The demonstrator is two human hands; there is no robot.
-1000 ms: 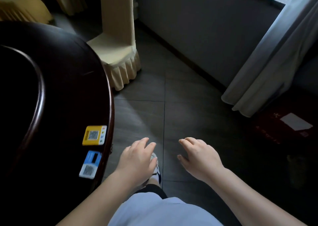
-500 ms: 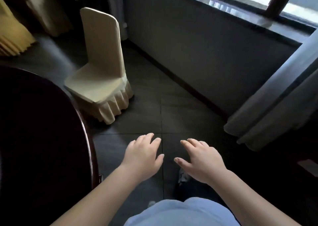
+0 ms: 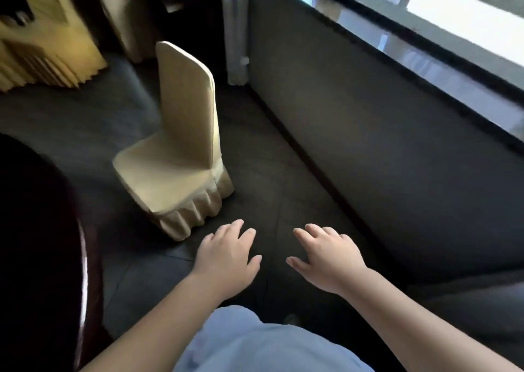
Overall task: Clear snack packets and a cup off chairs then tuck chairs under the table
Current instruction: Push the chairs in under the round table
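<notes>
A chair [image 3: 181, 156] in a cream fabric cover with a pleated skirt stands on the dark tiled floor, ahead and to the left. Its seat is bare and faces the dark round table [image 3: 37, 258], whose glossy rim curves along the left edge. The chair stands apart from the table. My left hand [image 3: 226, 258] and my right hand [image 3: 329, 258] hover palm down side by side in front of me, short of the chair's front corner. Both hold nothing, fingers apart. No snack packet or cup is in view.
A low dark wall [image 3: 368, 133] under a bright window runs along the right. A grey curtain [image 3: 467, 309] bunches at the lower right. More cloth-covered furniture [image 3: 42, 60] stands at the far left. A strip of floor runs between chair and wall.
The view has lifted and swung toward the chair, which now shows whole and nearer. The table's stickers have left the view. Both hands stay empty, held out the same way.
</notes>
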